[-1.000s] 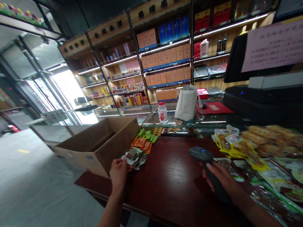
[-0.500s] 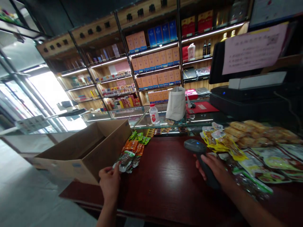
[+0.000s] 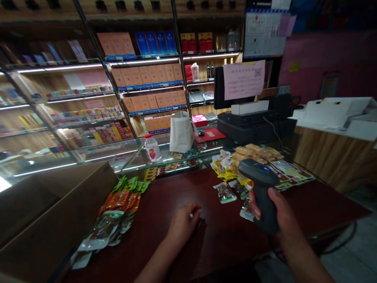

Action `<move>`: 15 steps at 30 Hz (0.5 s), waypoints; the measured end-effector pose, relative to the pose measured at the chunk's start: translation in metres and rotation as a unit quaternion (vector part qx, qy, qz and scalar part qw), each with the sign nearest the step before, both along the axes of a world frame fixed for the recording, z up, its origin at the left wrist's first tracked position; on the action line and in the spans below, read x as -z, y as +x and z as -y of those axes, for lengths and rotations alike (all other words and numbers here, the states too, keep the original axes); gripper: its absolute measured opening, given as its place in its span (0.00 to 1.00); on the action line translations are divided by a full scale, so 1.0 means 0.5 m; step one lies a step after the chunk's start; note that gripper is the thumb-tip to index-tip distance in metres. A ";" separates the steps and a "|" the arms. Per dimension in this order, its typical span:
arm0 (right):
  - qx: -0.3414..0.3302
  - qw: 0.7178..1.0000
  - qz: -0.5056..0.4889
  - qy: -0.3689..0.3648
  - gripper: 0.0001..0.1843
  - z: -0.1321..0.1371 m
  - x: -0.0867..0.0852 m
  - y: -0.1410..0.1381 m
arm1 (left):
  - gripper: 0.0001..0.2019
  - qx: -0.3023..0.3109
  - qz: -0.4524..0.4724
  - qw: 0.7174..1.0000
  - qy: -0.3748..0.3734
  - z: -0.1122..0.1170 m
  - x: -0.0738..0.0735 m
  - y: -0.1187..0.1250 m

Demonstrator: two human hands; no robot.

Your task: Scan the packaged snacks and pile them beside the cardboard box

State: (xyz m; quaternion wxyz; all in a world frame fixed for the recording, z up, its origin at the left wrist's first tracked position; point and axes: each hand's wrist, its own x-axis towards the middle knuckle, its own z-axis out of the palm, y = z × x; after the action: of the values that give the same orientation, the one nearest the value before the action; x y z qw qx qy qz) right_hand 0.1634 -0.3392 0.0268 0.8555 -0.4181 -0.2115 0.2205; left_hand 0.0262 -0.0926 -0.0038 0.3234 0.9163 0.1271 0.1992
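Note:
My right hand [image 3: 273, 208] is wrapped round the grip of a dark grey barcode scanner [image 3: 259, 173], whose head points left with a small blue light lit. My left hand [image 3: 184, 220] hovers over the middle of the dark red counter, fingers loosely curled in and no item visible in them. Left of it lies a row of snack packets: green ones [image 3: 132, 184], orange ones [image 3: 119, 200] and clear ones with green tops [image 3: 107, 226]. Small clear packets [image 3: 225, 192] lie just beyond the scanner, partly hidden by it.
An open cardboard box [image 3: 59, 200] stands at the left. Yellow packets [image 3: 225, 165], bagged rolls [image 3: 253, 151] and flat pouches [image 3: 291, 173] lie at the back right. A bottle [image 3: 152, 149], a white bag [image 3: 181, 133] and a cash register [image 3: 256, 127] stand behind.
My left hand has left the clear packets at the left and moved right over the counter. The view has turned right. My right hand still holds the barcode scanner.

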 end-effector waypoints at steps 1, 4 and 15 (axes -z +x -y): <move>0.016 1.000 -0.015 0.002 0.21 0.018 0.002 -0.008 | 0.07 0.034 -0.003 0.999 0.012 0.012 0.006 0.034; 0.053 0.997 -0.050 0.001 0.23 0.058 0.011 -0.033 | 0.17 0.066 -0.013 0.997 0.027 0.036 0.026 0.134; 0.057 0.989 -0.138 0.025 0.23 0.106 0.046 -0.074 | 0.18 -0.043 -0.089 0.995 0.007 0.043 0.061 0.290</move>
State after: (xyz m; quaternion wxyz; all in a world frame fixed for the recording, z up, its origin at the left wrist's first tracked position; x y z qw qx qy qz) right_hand 0.1262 -0.3925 0.0036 0.8977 -0.3737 -0.0729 0.2220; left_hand 0.1711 -0.1141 -0.0341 0.2957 0.9263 0.1930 0.1315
